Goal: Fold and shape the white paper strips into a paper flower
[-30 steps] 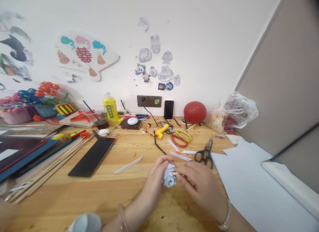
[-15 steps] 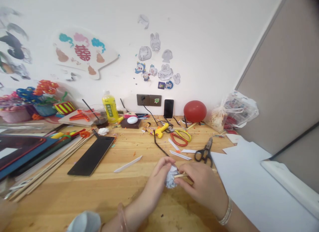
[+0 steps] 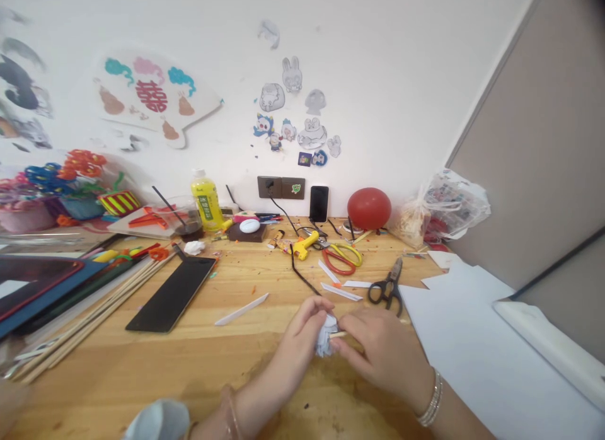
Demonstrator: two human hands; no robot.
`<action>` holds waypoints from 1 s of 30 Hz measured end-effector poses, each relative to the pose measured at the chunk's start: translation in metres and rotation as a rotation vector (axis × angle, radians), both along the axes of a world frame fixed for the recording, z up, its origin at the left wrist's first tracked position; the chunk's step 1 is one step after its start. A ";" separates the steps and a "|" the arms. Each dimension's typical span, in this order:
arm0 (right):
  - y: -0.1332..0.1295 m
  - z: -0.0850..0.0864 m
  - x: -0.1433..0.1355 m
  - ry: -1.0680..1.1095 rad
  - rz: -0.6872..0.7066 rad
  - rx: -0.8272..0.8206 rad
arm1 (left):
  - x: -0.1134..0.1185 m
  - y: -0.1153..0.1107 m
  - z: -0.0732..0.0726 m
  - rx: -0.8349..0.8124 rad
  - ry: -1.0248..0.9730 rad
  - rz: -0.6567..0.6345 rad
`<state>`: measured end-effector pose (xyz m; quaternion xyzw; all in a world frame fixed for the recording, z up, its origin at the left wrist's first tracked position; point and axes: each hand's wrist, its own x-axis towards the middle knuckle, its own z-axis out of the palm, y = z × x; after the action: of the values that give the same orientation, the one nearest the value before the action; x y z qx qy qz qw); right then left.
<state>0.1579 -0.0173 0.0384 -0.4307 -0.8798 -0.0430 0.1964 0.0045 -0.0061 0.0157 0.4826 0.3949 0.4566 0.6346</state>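
Between my two hands is a pale, ruffled paper flower (image 3: 324, 339), held just above the wooden table (image 3: 189, 377). My left hand (image 3: 307, 326) is closed around its left side, fingers curled over the top. With my right hand (image 3: 378, 345) I pinch a thin light wooden stick (image 3: 337, 334), whose end meets the flower's right side. Most of the stick is hidden by my fingers. Black-handled scissors (image 3: 386, 289) lie just beyond my right hand, and white paper strips (image 3: 341, 292) are scattered past my left fingertips.
A large white paper sheet (image 3: 472, 339) covers the right side. Along the left lie a black tablet-like slab (image 3: 172, 295) and wooden sticks (image 3: 104, 307). Farther back are a yellow glue gun (image 3: 306, 244), red-and-yellow scissors (image 3: 341, 260), a drink bottle (image 3: 207, 203) and a red balloon (image 3: 369, 208).
The view has shifted slightly. My right fingers have edged closer around the stick beside the flower, so less of it shows; my left hand keeps the same hold.
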 end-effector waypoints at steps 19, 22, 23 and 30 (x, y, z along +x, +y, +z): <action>0.003 -0.001 -0.004 0.067 -0.118 0.041 | -0.001 0.002 -0.006 0.057 0.029 -0.002; 0.003 -0.002 -0.005 0.134 -0.080 0.165 | -0.001 0.003 -0.005 0.041 0.049 0.024; 0.003 -0.002 -0.005 0.150 -0.048 0.216 | -0.001 0.004 -0.005 0.040 0.051 0.033; 0.006 -0.010 -0.006 0.250 0.045 0.286 | -0.001 0.000 -0.001 0.046 0.019 0.024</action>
<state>0.1520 -0.0113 0.0283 -0.3805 -0.8429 -0.1095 0.3645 0.0035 -0.0058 0.0142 0.4966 0.3959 0.4684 0.6142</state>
